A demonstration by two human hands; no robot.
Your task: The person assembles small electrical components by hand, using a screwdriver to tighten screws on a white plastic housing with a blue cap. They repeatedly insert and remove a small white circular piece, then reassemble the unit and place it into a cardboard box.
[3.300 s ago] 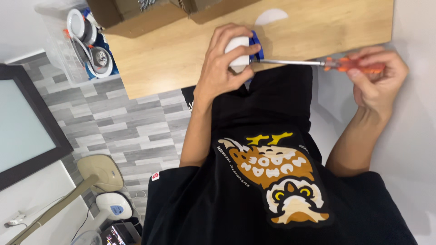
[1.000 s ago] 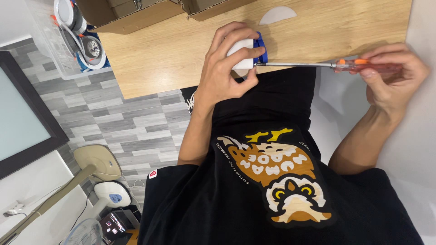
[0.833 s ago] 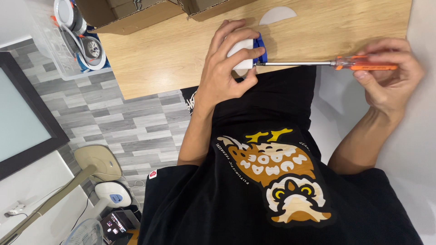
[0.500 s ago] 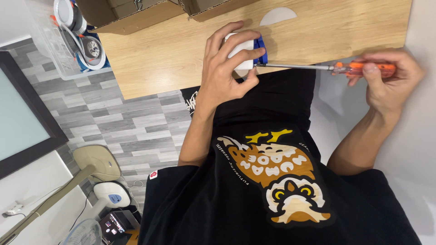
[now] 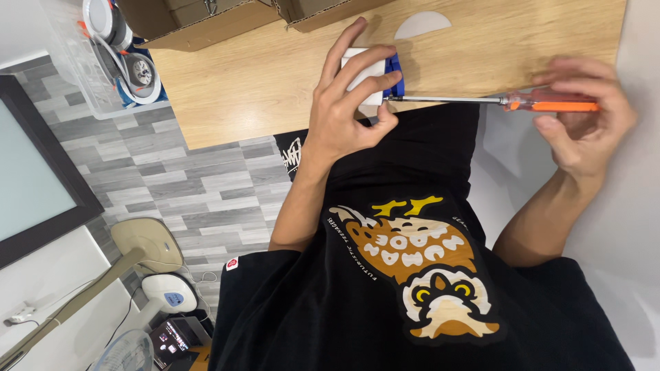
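Note:
My left hand (image 5: pixel 347 103) grips a small white box-shaped part with a blue piece (image 5: pixel 392 75) on its right side, held at the near edge of the wooden table (image 5: pixel 275 82). My right hand (image 5: pixel 584 113) is closed around the orange and clear handle of a long screwdriver (image 5: pixel 543 103). The thin metal shaft lies level and its tip meets the blue piece next to my left thumb. My fingers cover most of the white part. My black shirt with an owl print (image 5: pixel 419 268) fills the lower frame.
A clear plastic bin (image 5: pixel 110 62) with round white parts stands on the table's far left. Cardboard boxes (image 5: pixel 206 17) line the table's back edge, with a white half-round piece (image 5: pixel 421 24) beside them. A fan's base (image 5: pixel 148 244) stands on the grey tiled floor.
My right hand's fingers have shifted around the screwdriver handle, which has rolled slightly. My left hand keeps the white and blue part in the same place.

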